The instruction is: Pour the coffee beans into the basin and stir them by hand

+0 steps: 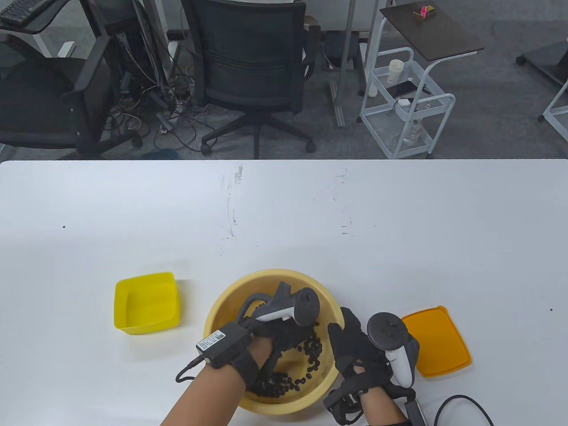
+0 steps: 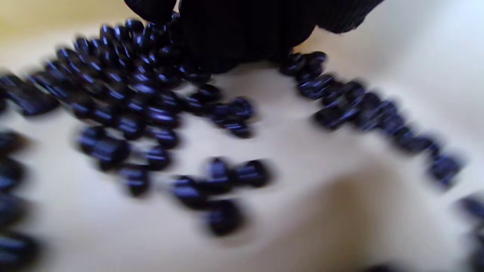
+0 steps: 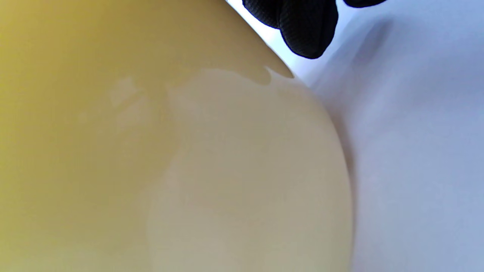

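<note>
The round yellow basin stands near the table's front edge with dark coffee beans loose on its floor. My left hand reaches down inside it. In the left wrist view its fingers touch the blurred beans on the pale basin floor. My right hand holds the basin's right rim, thumb over the edge and fingers along the outside. The right wrist view shows the basin's outer wall and the right hand's fingertips beside it.
An empty square yellow container sits left of the basin. An orange lid lies flat to the right, close to my right hand. A black cable loops at the front right. The white table stretches away behind.
</note>
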`<state>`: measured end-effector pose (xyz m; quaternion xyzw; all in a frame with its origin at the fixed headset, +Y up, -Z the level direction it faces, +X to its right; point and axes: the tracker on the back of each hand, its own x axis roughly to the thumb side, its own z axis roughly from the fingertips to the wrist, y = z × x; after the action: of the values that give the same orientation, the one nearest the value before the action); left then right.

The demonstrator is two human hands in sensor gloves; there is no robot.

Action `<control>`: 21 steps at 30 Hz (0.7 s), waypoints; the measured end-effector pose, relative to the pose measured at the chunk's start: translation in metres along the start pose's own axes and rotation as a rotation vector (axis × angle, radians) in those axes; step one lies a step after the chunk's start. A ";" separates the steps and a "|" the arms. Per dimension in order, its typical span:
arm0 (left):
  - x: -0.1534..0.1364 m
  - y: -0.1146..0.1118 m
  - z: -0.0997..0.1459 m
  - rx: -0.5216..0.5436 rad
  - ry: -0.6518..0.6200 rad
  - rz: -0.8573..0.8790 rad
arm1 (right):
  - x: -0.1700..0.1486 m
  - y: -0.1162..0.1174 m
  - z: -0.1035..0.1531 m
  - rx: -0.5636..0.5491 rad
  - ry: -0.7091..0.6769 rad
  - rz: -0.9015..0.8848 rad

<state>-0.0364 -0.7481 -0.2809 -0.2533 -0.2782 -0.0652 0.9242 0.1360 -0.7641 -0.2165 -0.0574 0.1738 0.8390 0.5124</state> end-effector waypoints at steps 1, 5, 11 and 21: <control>0.002 -0.001 0.002 -0.023 0.008 -0.094 | 0.000 0.000 0.000 0.001 0.000 -0.001; 0.003 -0.001 0.005 -0.105 0.096 -0.254 | 0.000 0.000 0.000 0.000 0.001 -0.001; -0.010 -0.004 0.012 -0.300 0.242 -0.376 | 0.000 0.000 0.000 -0.002 0.001 -0.001; -0.003 -0.009 0.019 -0.583 0.055 0.000 | 0.000 0.000 0.000 -0.007 0.001 -0.004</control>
<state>-0.0508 -0.7466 -0.2649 -0.5065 -0.2226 -0.1494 0.8195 0.1362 -0.7644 -0.2163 -0.0600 0.1709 0.8387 0.5136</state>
